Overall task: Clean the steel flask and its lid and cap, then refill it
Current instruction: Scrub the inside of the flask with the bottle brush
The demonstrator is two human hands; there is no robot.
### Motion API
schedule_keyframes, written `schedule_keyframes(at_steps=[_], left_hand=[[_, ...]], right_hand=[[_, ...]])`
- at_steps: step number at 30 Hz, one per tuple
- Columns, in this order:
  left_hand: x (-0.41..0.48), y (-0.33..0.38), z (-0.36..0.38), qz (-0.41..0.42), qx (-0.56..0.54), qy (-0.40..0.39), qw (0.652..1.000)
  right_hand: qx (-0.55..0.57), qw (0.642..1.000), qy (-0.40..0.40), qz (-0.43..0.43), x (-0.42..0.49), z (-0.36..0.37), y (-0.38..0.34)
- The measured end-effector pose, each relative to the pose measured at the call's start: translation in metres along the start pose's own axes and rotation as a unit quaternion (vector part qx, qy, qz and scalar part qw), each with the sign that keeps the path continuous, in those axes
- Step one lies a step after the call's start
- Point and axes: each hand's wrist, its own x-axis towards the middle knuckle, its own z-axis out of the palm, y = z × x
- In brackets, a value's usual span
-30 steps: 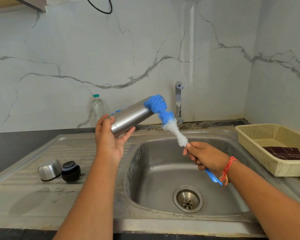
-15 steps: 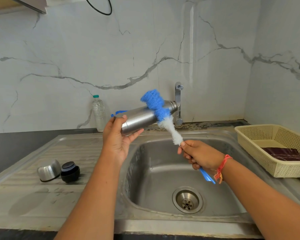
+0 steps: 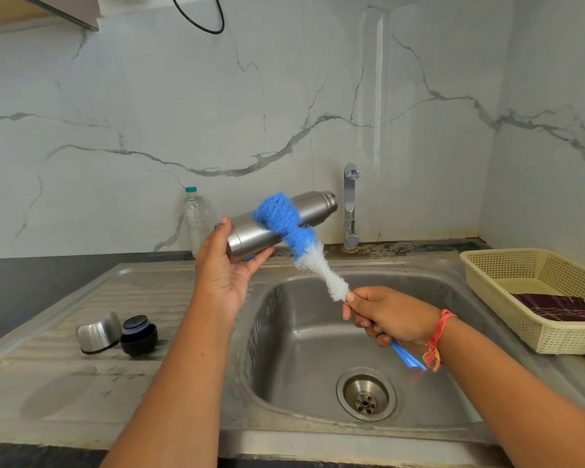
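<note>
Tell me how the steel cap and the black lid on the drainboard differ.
The steel cap is shiny metal; the black lid is dark, with a greyish top. The cap looks somewhat bigger and lies tilted; the lid sits more level. Both rest side by side on the drainboard.

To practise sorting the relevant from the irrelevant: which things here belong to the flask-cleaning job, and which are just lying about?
Belong to the job:
steel flask, held in the left hand
bottle brush, held in the right hand
steel cap
black lid
tap
sink

Just lying about:
plastic water bottle
cream basket with a dark cloth
black cable
</note>
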Motion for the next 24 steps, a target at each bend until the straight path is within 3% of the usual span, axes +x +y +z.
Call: schedule_keyframes(at_steps=[6,12,20,24], left_hand=[[-0.008,-0.009,0.011,0.003,0.050,-0.045,0.998],[-0.004,0.004,0.005,0.000,-0.058,0.003,0.998],[-0.003,0.002,0.003,-0.015,-0.046,-0.002,0.999],[-0.001,0.004,-0.003,-0.012,-0.036,0.013,0.999]], right_hand=[[-0.011,0.999,-0.029,-0.018,0.003,0.013,-0.010],[-0.061,0.997,-0.056,-0.004,-0.001,0.010,0.000],[-0.075,0.994,0.058,-0.052,0.009,0.011,0.000],[0.022,0.984,0.174,-0.020,0.012,-0.015,0.009]])
